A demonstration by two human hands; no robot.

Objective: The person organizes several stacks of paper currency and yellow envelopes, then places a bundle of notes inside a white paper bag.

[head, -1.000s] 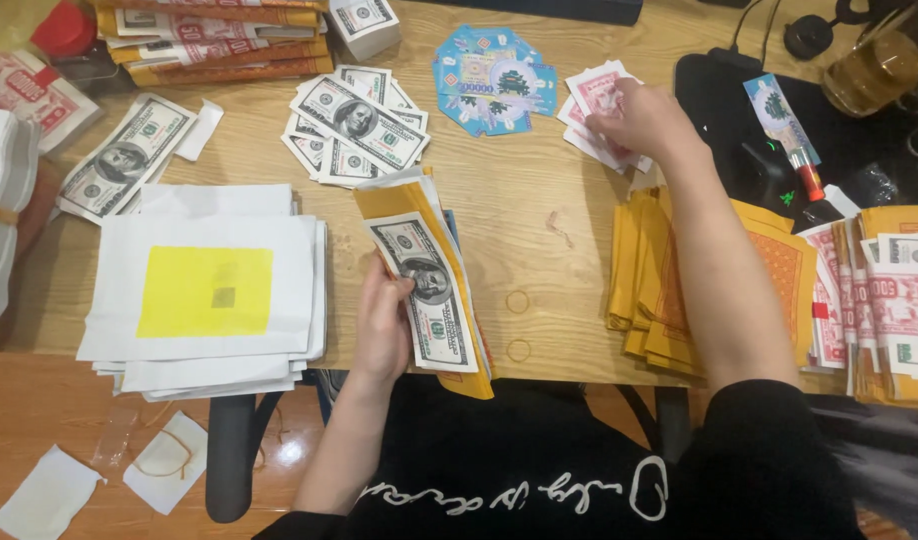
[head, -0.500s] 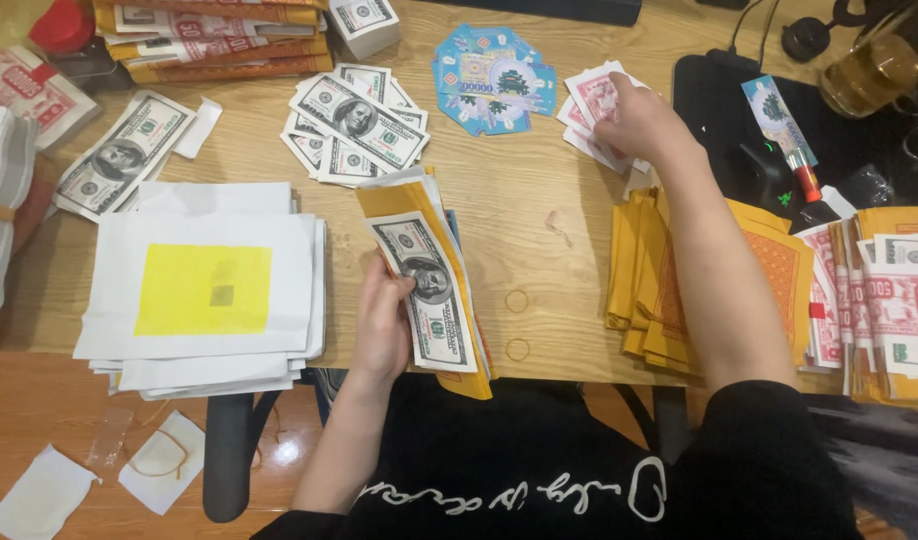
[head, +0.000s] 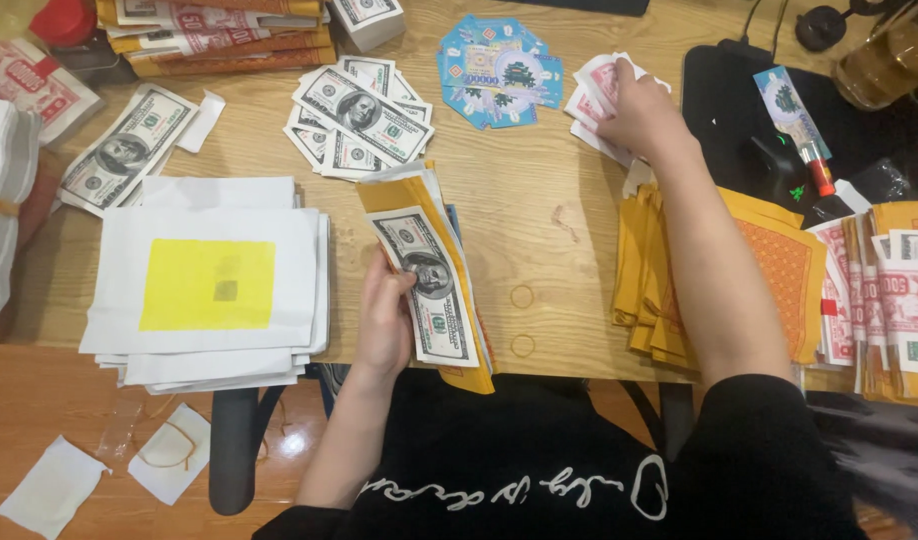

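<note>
My left hand grips the near left side of a bundle of yellow paper with a green-grey banknote-style sheet on top, resting at the desk's front edge. My right hand reaches to the far right and closes on a fan of pink and white notes. Just left of that fan lies a spread of blue notes. A loose pile of green-grey notes lies beyond the bundle.
A stack of white sheets with a yellow square lies left. Yellow and orange paper sits under my right forearm, with pink note bundles at the right edge. Two rubber bands lie on the wooden desk. A black pad sits far right.
</note>
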